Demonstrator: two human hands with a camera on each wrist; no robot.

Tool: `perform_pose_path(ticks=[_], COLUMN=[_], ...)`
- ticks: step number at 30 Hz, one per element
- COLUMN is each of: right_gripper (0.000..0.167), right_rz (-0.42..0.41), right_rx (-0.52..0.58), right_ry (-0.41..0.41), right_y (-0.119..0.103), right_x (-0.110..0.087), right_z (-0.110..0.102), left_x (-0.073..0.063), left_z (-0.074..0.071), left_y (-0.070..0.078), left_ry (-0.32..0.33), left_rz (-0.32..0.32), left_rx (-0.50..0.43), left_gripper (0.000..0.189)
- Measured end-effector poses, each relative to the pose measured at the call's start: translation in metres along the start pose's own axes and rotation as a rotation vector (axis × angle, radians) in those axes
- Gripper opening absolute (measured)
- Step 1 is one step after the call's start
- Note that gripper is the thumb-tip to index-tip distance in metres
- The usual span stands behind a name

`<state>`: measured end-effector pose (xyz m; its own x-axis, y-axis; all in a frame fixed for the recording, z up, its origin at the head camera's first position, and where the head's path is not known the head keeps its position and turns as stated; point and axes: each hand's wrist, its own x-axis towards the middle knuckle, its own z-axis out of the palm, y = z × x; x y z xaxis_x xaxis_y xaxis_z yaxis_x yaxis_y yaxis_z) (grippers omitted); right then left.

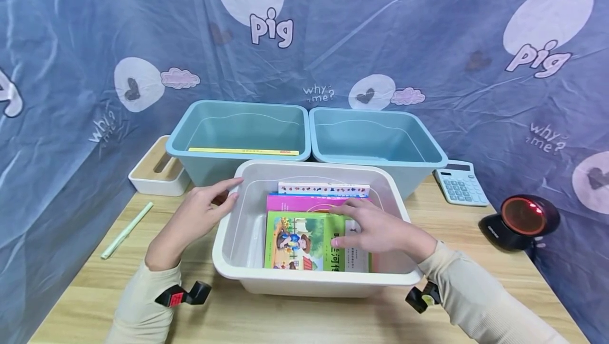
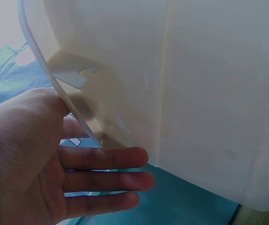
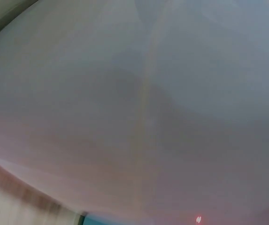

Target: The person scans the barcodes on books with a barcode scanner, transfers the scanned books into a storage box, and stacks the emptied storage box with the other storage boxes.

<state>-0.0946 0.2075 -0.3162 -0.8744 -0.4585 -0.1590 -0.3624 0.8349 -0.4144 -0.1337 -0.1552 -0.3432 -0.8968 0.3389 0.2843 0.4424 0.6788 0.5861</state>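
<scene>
In the head view a white plastic bin (image 1: 321,278) stands on the table, holding several books. In front lies a green picture book (image 1: 300,238); behind it show a magenta book (image 1: 292,203) and a white-and-blue book (image 1: 323,189). My right hand (image 1: 376,228) reaches over the bin's right side, fingers spread at the green and magenta books; contact with each cannot be told. My left hand (image 1: 204,209) touches the bin's left rim. In the left wrist view, its fingers (image 2: 108,181) extend straight beside the outer wall. The right wrist view shows only blurred bin wall (image 3: 125,117).
Behind are two blue bins, the left one (image 1: 238,104) with a yellow book (image 1: 242,151) inside, the right one (image 1: 376,164). A tissue box (image 1: 159,180) and a pale green pen (image 1: 126,232) lie left; a calculator (image 1: 460,184) and a black scanner (image 1: 520,222) stand right.
</scene>
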Motion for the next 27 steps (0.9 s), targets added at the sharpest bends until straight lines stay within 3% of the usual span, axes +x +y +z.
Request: perform_pose_path(ticks=[15, 27], right_gripper=[0.067, 0.056], right_rz=[-0.011, -0.23], right_rx=[0.016, 0.023], right_ry=[0.052, 0.061], right_y=[-0.0012, 0.0036], right_x=[-0.0007, 0.0035], right_z=[0.0006, 0.0005], left_x=[-0.0004, -0.0005], left_z=[-0.0023, -0.0015], left_y=[0.0022, 0.0024], left_ry=[0.016, 0.009], left_rz=[0.013, 0.001], left_rx=[0.006, 0.002], left_gripper=[0.04, 0.04])
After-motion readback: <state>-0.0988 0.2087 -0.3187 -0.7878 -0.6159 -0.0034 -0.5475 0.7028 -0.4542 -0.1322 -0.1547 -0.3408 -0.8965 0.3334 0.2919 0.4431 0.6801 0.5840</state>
